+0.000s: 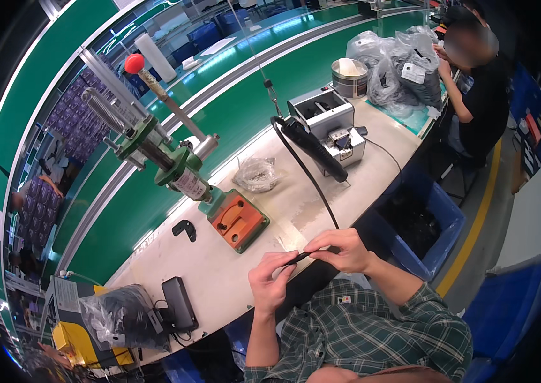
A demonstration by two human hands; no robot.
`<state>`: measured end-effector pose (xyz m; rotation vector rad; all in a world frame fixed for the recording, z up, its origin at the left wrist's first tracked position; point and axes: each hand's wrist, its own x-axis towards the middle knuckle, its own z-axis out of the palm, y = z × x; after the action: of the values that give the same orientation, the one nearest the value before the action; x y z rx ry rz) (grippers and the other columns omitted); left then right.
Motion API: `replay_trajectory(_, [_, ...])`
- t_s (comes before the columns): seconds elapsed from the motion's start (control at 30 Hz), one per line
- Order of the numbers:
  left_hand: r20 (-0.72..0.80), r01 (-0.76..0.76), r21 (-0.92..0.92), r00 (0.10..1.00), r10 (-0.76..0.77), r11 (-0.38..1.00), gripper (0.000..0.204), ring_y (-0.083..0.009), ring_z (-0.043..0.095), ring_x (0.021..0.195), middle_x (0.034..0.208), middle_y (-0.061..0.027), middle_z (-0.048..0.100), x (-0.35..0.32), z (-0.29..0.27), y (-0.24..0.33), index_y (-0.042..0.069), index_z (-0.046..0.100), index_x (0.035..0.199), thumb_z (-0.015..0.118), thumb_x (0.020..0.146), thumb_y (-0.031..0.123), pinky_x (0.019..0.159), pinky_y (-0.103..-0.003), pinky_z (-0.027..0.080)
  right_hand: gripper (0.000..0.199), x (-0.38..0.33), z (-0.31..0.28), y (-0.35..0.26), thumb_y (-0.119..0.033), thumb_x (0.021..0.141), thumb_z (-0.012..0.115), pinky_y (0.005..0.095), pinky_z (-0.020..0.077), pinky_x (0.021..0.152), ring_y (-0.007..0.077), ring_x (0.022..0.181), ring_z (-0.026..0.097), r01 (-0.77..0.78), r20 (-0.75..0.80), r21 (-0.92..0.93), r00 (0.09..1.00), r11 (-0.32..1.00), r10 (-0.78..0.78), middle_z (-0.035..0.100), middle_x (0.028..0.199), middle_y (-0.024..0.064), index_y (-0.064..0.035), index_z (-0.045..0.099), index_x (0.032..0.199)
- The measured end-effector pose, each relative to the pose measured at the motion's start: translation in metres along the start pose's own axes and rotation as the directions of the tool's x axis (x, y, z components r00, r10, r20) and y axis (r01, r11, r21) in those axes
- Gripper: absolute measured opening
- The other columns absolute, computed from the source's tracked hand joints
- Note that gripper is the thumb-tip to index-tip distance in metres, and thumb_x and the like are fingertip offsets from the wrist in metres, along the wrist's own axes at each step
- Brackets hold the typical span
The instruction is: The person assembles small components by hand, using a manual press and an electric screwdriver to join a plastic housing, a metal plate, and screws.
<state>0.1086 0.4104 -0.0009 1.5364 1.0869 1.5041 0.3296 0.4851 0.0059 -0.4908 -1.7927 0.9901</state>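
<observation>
In front of my chest, near the table's front edge, both hands hold a small, narrow black part (297, 258). My left hand (269, 281) pinches its left end, and my right hand (345, 250) grips the right end between thumb and fingers. Fingertips cover much of the part, so its exact kind cannot be made out. Beyond my hands stands a green hand press (184, 179) with a red ball knob (134, 63) on its lever. An orange fixture block (237, 223) sits on the press base. Left of that block lies a curved black piece (184, 230) on the white table.
A black electric screwdriver (315, 150) hangs by a cable near white boxed devices (340, 137). Clear plastic bags (257, 173) lie behind the press. At left are a bag of black parts (123, 313) and a black box (180, 303). A blue bin (436, 236) and a co-worker (484, 96) are right.
</observation>
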Motion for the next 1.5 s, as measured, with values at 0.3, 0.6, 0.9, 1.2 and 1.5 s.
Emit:
replay_trajectory(0.3, [0.104,-0.030,0.502,0.994,-0.026,0.864,0.074,-0.0359,0.064,0.120,0.135,-0.0206,0.067,-0.007,0.023,0.028,0.000,0.061,0.144,0.090,0.076,0.006,0.105,-0.042,0.050,0.017,-0.109,-0.088,0.000,-0.009,0.100,0.075,0.0308,0.0624,0.080,0.0150,0.089,0.077,-0.575,-0.055,0.247,0.796,0.780,0.603,0.079,0.102,0.0081,0.0028,0.073,0.112])
replay_trajectory(0.6, [-0.427,0.202,0.463,0.904,0.018,0.863,0.024,-0.0249,0.069,0.102,0.115,-0.0180,0.072,-0.100,-0.040,-0.027,-0.010,0.067,0.120,0.062,0.099,-0.002,0.091,-0.036,0.057,0.021,-0.337,-0.218,0.235,-0.020,0.078,0.074,0.0506,0.0598,0.080,0.0402,0.087,0.075,-0.939,-0.789,-0.342,0.271,-0.027,0.551,0.077,0.092,0.0198,-0.0082,0.080,0.094])
replay_trajectory(0.9, [-0.401,0.145,0.784,0.860,0.314,0.603,0.027,-0.0358,0.068,0.101,0.107,-0.0159,0.072,-0.137,-0.043,0.003,0.001,0.072,0.110,0.077,0.084,-0.001,0.090,-0.044,0.055,0.024,-0.495,-0.272,0.337,-0.018,0.098,0.064,0.0414,0.0579,0.062,0.0287,0.067,0.071,-0.961,-0.948,-0.273,0.277,0.049,0.153,0.072,0.087,0.0166,-0.0044,0.065,0.118])
replay_trajectory(1.2, [-0.725,0.550,0.688,0.551,0.414,0.473,0.012,-0.0369,0.063,0.093,0.097,-0.0156,0.065,-0.238,-0.065,0.025,0.003,0.063,0.095,0.072,0.087,0.002,0.085,-0.046,0.051,0.010,-0.167,0.054,0.019,0.003,0.087,0.069,0.0309,0.0563,0.064,0.0172,0.068,0.072,-0.199,0.076,-0.112,0.975,0.974,0.208,0.074,0.080,0.0103,-0.0004,0.071,0.097])
replay_trajectory(1.5, [-0.999,0.874,-0.013,0.003,-0.033,0.486,0.011,-0.0273,0.076,0.083,0.089,-0.0143,0.077,-0.438,-0.086,-0.015,0.003,0.073,0.102,0.069,0.096,0.011,0.076,-0.039,0.058,0.012,-0.020,0.181,0.009,0.004,0.089,0.072,0.0322,0.0570,0.067,0.0222,0.070,0.073,0.189,0.515,-0.035,0.845,0.981,-0.144,0.074,0.087,0.0128,-0.0010,0.071,0.100])
